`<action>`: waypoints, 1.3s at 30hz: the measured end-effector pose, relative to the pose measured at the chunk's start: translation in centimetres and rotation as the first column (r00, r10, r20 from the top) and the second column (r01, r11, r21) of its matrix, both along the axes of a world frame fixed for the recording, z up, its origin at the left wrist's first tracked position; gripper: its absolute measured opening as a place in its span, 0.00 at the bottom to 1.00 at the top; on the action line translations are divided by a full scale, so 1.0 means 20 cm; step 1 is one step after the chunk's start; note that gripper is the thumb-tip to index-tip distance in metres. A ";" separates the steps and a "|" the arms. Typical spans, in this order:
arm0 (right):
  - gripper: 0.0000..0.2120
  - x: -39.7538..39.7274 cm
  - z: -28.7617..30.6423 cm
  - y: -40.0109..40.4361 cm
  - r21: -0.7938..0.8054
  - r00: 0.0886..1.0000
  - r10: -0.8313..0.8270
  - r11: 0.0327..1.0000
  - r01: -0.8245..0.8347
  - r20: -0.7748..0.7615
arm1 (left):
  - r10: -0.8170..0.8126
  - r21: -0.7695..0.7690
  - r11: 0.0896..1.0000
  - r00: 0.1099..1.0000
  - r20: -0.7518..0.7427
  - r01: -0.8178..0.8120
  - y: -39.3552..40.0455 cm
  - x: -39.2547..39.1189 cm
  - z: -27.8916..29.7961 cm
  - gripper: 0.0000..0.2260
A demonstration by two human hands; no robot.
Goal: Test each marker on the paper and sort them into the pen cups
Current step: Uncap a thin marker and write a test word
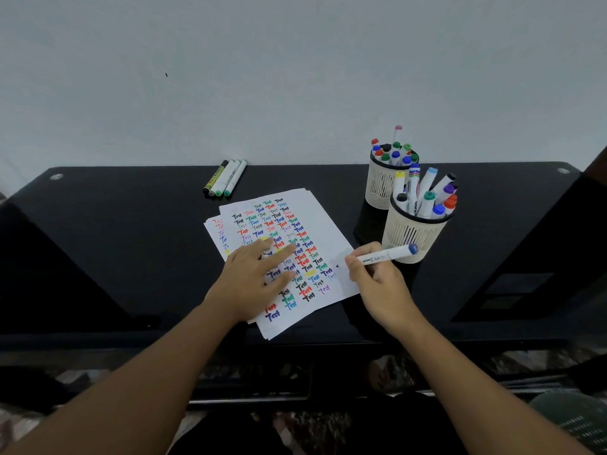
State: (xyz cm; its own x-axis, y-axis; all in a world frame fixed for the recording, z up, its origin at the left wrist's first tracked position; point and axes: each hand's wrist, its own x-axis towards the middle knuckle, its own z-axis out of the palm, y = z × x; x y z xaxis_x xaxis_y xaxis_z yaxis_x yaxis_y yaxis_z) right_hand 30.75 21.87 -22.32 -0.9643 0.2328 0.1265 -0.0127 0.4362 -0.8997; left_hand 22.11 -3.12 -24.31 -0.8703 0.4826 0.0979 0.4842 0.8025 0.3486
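Two perforated cups [414,229] hold markers; three lie loose [225,178] on the glossy black worktop [131,224]. Left hand [254,284] presses paper [328,221], fingers spread; right hand [374,280] fingers pinch one blue-capped marker [387,255].

A white marker with a blue end [387,256] angles tip-down onto the right edge of a tilted paper stack [328,221] covered in coloured "Test" scrawls; three loose markers [225,178] lie beyond, two marker-filled mesh pen cups [412,231] stand right.
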 end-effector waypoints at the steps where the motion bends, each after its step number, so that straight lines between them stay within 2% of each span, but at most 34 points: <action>1: 0.03 0.00 0.00 0.00 -0.053 0.999 0.008 0.999 -0.010 -0.031 | 0.018 0.050 0.999 1.000 -0.008 -0.017 0.00 0.00 0.00 0.29; 4: 0.04 0.01 0.01 0.00 -0.157 0.995 0.070 0.984 -0.081 -0.074 | 0.089 0.197 0.977 0.996 -0.015 -0.084 0.00 0.02 0.01 0.31; 7: 0.04 0.02 0.00 0.00 -0.110 0.995 0.078 0.990 -0.084 -0.059 | 0.170 0.192 0.968 0.985 -0.032 -0.161 0.00 0.02 0.00 0.27; 9: 0.06 0.02 -0.01 0.01 -0.063 0.995 0.095 0.993 -0.098 -0.040 | 0.198 0.199 0.964 0.977 -0.084 -0.178 0.00 0.01 -0.02 0.19; 10: 0.10 0.02 -0.02 0.02 -0.022 0.993 0.114 0.993 -0.114 -0.031 | 0.205 0.207 0.962 0.973 -0.110 -0.179 0.00 0.01 -0.02 0.15; 12: 0.25 0.02 -0.01 0.02 0.058 0.987 0.160 0.985 -0.161 0.011 | 0.210 0.211 0.961 0.970 -0.126 -0.181 -0.01 0.00 -0.03 0.12; 14: 0.35 0.01 0.01 0.02 -0.005 0.976 0.192 0.981 -0.192 0.100 | 0.208 0.210 0.961 0.971 -0.117 -0.180 -0.01 0.00 -0.03 0.12; 17: 0.30 -0.01 0.04 0.01 -0.183 0.964 0.235 0.960 -0.211 0.121 | 0.188 0.204 0.965 0.976 -0.111 -0.163 -0.01 0.00 -0.02 0.12; 19: 0.27 -0.02 0.06 0.01 -0.213 0.968 0.239 0.953 -0.217 0.083 | 0.182 0.206 0.966 0.979 -0.098 -0.159 -0.01 0.00 -0.01 0.12; 22: 0.13 -0.05 0.12 0.00 -0.201 0.980 0.197 0.960 -0.193 -0.001 | 0.178 0.231 0.961 0.981 -0.083 -0.155 0.00 0.02 0.01 0.13; 24: 0.13 -0.10 0.16 -0.03 -0.079 0.977 0.214 0.974 -0.212 0.019 | 0.180 0.245 0.956 0.982 -0.063 -0.160 0.00 0.03 0.01 0.13; 27: 0.23 -0.17 0.19 -0.06 0.203 0.943 0.282 0.927 -0.315 0.176 | 0.192 0.247 0.953 0.980 -0.052 -0.174 -0.01 0.01 -0.01 0.14; 30: 0.15 -0.22 0.20 -0.08 0.500 0.951 0.233 0.811 -0.304 0.201 | 0.191 0.248 0.954 0.980 -0.059 -0.171 -0.02 0.01 -0.02 0.14; 33: 0.11 -0.24 0.20 -0.10 0.604 0.957 0.229 0.743 -0.289 0.175 | 0.179 0.251 0.956 0.981 -0.077 -0.154 -0.02 0.01 -0.01 0.14; 39: 0.13 -0.27 0.18 -0.10 0.667 0.952 0.232 0.679 -0.306 0.200 | 0.171 0.268 0.952 0.982 -0.073 -0.146 -0.01 0.03 0.02 0.15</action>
